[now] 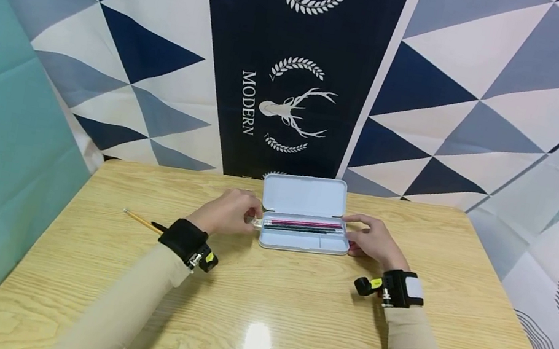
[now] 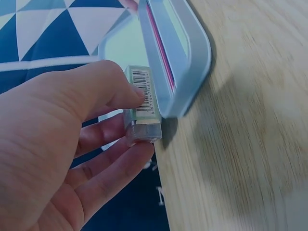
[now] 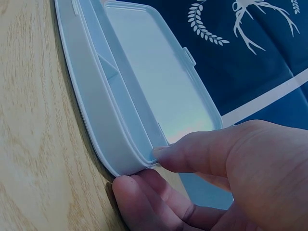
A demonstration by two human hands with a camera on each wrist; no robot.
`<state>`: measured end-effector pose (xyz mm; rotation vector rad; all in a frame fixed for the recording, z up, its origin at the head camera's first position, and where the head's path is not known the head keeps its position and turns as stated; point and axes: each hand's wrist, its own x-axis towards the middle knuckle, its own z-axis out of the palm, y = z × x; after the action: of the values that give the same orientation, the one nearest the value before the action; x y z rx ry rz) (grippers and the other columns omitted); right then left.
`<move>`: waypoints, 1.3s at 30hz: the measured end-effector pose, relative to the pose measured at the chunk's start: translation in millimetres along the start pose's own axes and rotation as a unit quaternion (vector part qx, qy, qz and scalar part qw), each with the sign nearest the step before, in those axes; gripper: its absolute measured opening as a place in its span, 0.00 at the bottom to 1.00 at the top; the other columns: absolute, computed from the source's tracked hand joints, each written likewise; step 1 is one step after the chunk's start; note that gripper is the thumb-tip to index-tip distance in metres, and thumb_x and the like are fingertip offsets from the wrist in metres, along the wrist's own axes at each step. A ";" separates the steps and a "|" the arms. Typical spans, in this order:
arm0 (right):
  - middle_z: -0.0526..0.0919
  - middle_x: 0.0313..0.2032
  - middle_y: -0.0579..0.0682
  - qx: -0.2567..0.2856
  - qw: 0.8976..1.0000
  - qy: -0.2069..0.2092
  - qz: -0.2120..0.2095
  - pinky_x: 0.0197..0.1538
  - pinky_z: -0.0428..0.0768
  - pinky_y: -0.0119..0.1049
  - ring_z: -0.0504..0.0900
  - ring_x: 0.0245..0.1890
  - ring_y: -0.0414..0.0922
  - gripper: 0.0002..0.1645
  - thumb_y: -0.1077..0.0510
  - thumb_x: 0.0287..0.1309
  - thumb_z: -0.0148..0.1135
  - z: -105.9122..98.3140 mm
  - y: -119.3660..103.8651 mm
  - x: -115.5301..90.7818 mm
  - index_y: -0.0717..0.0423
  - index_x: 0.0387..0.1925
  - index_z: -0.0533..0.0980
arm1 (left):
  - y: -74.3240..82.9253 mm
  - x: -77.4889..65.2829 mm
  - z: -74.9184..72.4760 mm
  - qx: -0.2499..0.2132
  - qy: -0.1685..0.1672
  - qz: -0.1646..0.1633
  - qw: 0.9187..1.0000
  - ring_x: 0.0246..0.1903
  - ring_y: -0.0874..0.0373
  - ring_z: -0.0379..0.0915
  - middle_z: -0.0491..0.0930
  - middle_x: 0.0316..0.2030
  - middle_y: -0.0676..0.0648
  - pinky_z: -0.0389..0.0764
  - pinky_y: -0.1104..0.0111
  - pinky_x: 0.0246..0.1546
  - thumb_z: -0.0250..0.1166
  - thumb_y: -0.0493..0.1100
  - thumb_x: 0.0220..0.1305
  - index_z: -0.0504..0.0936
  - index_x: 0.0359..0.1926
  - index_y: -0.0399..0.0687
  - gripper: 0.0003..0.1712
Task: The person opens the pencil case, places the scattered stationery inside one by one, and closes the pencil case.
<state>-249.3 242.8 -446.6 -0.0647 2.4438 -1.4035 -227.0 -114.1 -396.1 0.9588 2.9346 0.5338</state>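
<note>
A light blue pencil case (image 1: 290, 241) lies on the table with its lid (image 1: 303, 196) raised at the back. Inside its rear compartment are a pink pencil (image 1: 299, 223) and dark pencils (image 1: 300, 229); a divider splits the front part. At the left end, my left hand (image 1: 230, 214) pinches a small eraser (image 2: 147, 103) in clear wrap, its barcode facing the left wrist camera. The eraser is held close beside the case wall. My right hand (image 1: 376, 243) grips the case's right end, thumb (image 3: 166, 156) at the rim and fingers against the outer side.
On the wooden table (image 1: 310, 317), a yellow pencil (image 1: 141, 220) and a black pen (image 1: 158, 226) lie to the left, partly hidden behind the left wrist. A patterned cloth (image 1: 304, 35) hangs along the table's back edge.
</note>
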 end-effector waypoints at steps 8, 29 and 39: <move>0.83 0.42 0.66 -0.007 1.000 0.003 0.002 0.28 0.85 0.30 0.83 0.23 0.41 0.27 0.61 0.67 0.59 1.1 1.1 0.8 0.55 0.67 0.72 | 18.5 15.5 6.6 -0.001 -0.012 0.011 1.000 0.31 0.59 0.71 0.79 0.32 0.49 0.75 0.69 0.33 0.70 0.37 0.53 0.87 0.38 0.46 0.09; 0.81 0.46 0.67 -0.012 1.000 0.008 0.008 0.28 0.85 0.30 0.83 0.24 0.42 0.27 0.59 0.67 0.59 0.6 2.9 2.7 0.52 0.66 0.73 | 64.2 51.3 20.5 -0.003 -0.003 0.029 1.000 0.32 0.60 0.70 0.79 0.32 0.50 0.72 0.71 0.34 0.70 0.39 0.51 0.87 0.38 0.48 0.10; 0.80 0.46 0.67 -0.016 1.000 0.008 0.007 0.28 0.85 0.30 0.83 0.24 0.41 0.27 0.59 0.66 0.59 1.0 2.3 3.9 0.52 0.66 0.73 | 77.1 60.1 22.3 -0.011 0.007 0.030 0.999 0.32 0.60 0.70 0.76 0.31 0.53 0.71 0.72 0.33 0.70 0.40 0.51 0.86 0.38 0.49 0.11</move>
<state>-252.3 242.4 -450.0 -0.0436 2.4748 -1.3645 -229.3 -14.3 -386.6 1.0484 2.9135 0.5752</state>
